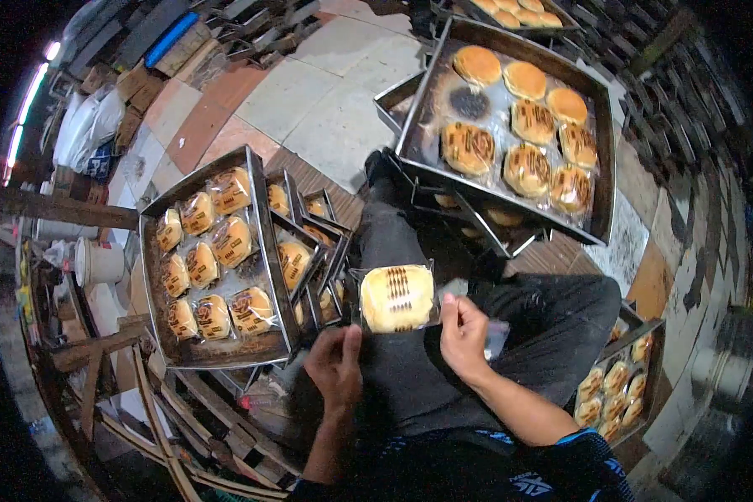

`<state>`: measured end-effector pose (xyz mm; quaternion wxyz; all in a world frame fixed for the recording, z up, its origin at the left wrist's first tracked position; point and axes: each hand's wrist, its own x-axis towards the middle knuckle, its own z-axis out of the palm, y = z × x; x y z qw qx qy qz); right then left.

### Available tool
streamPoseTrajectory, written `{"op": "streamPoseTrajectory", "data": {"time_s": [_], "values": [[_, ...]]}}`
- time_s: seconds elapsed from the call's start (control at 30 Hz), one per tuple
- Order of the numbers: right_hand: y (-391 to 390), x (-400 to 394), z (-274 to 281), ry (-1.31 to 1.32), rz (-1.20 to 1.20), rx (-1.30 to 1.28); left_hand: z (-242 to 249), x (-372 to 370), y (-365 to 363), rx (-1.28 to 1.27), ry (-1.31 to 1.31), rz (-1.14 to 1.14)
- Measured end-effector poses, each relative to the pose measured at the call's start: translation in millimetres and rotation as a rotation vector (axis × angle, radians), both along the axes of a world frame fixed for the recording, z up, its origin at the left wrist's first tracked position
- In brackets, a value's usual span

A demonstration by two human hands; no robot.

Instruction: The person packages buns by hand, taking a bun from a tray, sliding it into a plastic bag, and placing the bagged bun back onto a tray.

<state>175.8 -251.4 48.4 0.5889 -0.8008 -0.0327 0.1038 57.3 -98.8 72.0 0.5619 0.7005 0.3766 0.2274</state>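
Observation:
Between my two hands, above my lap, is a round golden bun (397,299) in a clear printed plastic bag. My left hand (336,364) is closed at the bag's lower left corner, thumb and fingers pinched together. On the right side, my right hand (464,333) pinches the bag's edge between thumb and fingers. A metal tray (278,276) to the left holds several bagged buns. Another metal tray (510,42) at the upper right bears several buns, some bagged with print and some plain on top.
More trays of buns (615,389) stand at the lower right and under both main trays. Wooden slats (155,402) lie at the lower left. A white bucket (100,261) and plastic bags (88,125) are at the far left. The tiled floor (330,100) lies ahead.

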Motion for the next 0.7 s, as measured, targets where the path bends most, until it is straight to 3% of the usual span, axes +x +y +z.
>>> {"op": "streamPoseTrajectory", "data": {"time_s": [0.03,0.1,0.13,0.2,0.23,0.3,0.33,0.43,0.47,0.53,0.6,0.67,0.7], "values": [[-11,-10,-16,0.017,-0.017,-0.004,0,-9,-7,-0.004,0.017,-0.017],[-36,-22,-40,0.306,0.248,-0.179,1,-20,-15,0.667,0.03,-0.135],[-45,-15,-40,0.046,0.282,-0.216,5,-24,-15,0.668,0.032,-0.146],[-47,18,13,-0.024,0.17,-0.253,26,-29,-14,0.349,0.095,0.005],[-40,30,34,-0.031,0.183,-0.243,42,-11,-16,0.04,-0.009,0.135],[-19,45,76,-0.461,0.507,-0.004,55,18,4,0.092,-0.014,0.059],[-4,43,97,-0.496,0.635,-0.067,59,31,13,0.13,-0.01,-0.038],[17,54,81,-0.545,0.712,-0.262,49,65,31,-0.163,-0.098,-0.088],[19,70,76,-0.301,0.796,-0.212,54,76,32,-0.041,-0.019,-0.046],[17,106,77,0.136,0.879,-0.085,47,76,41,-0.157,-0.152,0.002],[4,139,68,0.098,0.619,0.083,33,68,49,-0.248,-0.129,0.021],[2,173,73,0.326,0.204,0.35,18,71,44,-0.288,-0.114,0.039],[5,195,74,0.292,0.119,0.391,15,79,36,0.1,-0.055,-0.059]]}}
